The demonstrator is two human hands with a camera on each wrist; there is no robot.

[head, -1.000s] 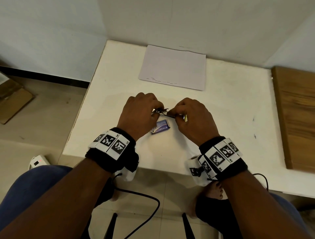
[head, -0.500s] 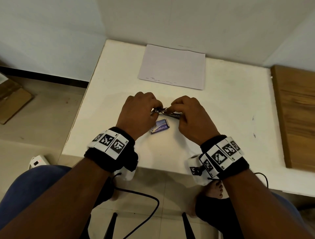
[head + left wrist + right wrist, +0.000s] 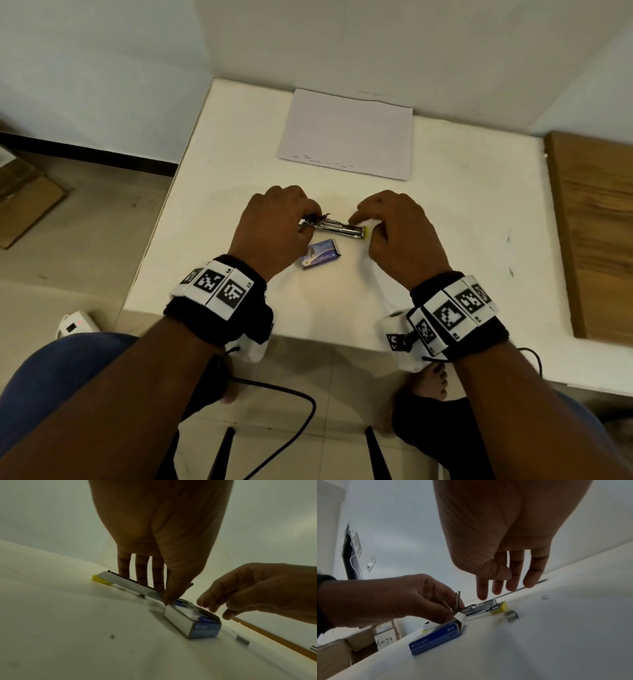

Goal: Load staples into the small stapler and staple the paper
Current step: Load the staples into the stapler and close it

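A small metal stapler (image 3: 337, 229) with a yellow tip lies opened on the white table (image 3: 445, 222). My left hand (image 3: 308, 222) pinches its left end, where thin pusher rods (image 3: 458, 601) stick up between thumb and fingers. My right hand (image 3: 368, 222) hovers by the yellow right end with relaxed fingers (image 3: 498, 588), holding nothing. A blue staple box (image 3: 320, 257) with an open flap lies just in front of the stapler (image 3: 130, 584). The white paper (image 3: 346, 133) lies flat at the back of the table.
A short strip of staples (image 3: 511, 614) and a single loose staple (image 3: 544, 597) lie on the table right of the stapler. A wooden board (image 3: 596, 233) adjoins the table's right side. Cardboard boxes (image 3: 20, 205) and a power strip (image 3: 73, 323) sit on the floor to the left.
My right hand has let go of the stapler and drawn back to the right, uncovering its metal channel. The left hand keeps its hold on the left end.
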